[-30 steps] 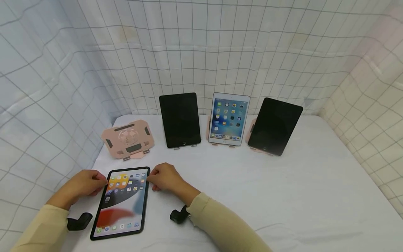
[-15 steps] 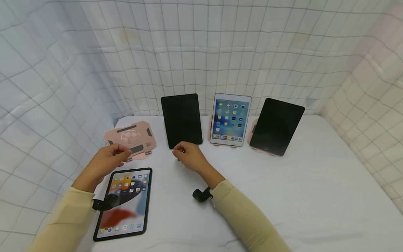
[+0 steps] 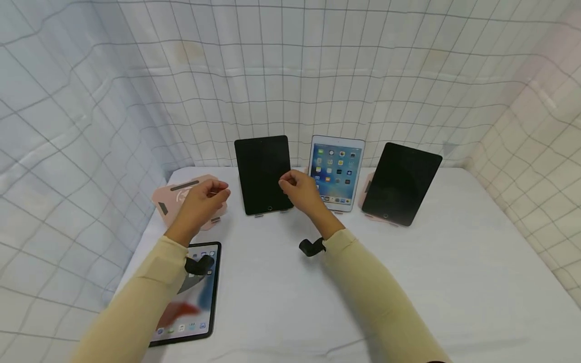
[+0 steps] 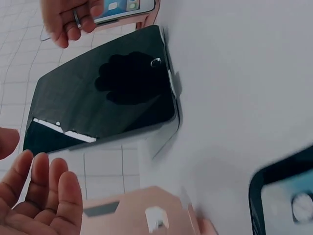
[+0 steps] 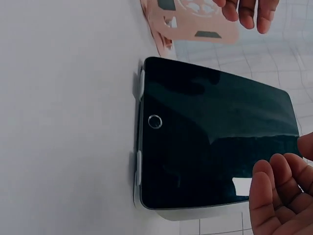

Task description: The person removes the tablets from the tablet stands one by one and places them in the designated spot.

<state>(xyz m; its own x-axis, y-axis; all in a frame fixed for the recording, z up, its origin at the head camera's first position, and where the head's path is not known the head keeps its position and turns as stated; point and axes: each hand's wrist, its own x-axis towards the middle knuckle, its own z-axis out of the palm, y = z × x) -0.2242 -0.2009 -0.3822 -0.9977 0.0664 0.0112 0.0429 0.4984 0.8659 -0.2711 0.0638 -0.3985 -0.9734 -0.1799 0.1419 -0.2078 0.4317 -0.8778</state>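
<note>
So nothing's gripped: the bare left hand (image 3: 201, 202) and bare right hand (image 3: 304, 191) are held loosely curled near either side of the glossy black rectangular tablet (image 3: 260, 174). It's propped tilted, bottom edge caught by small pale clips (image 5: 139, 168), presumably against sliding. Whether it's touched can't be told.

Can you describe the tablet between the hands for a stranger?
At the far side of the white table, look between the left hand and the right hand. There, a dark tablet stands propped up. Unlike the lit white tablet, it is black; unlike the black tablet farthest right, it neighbours the bare pink stand.
</note>
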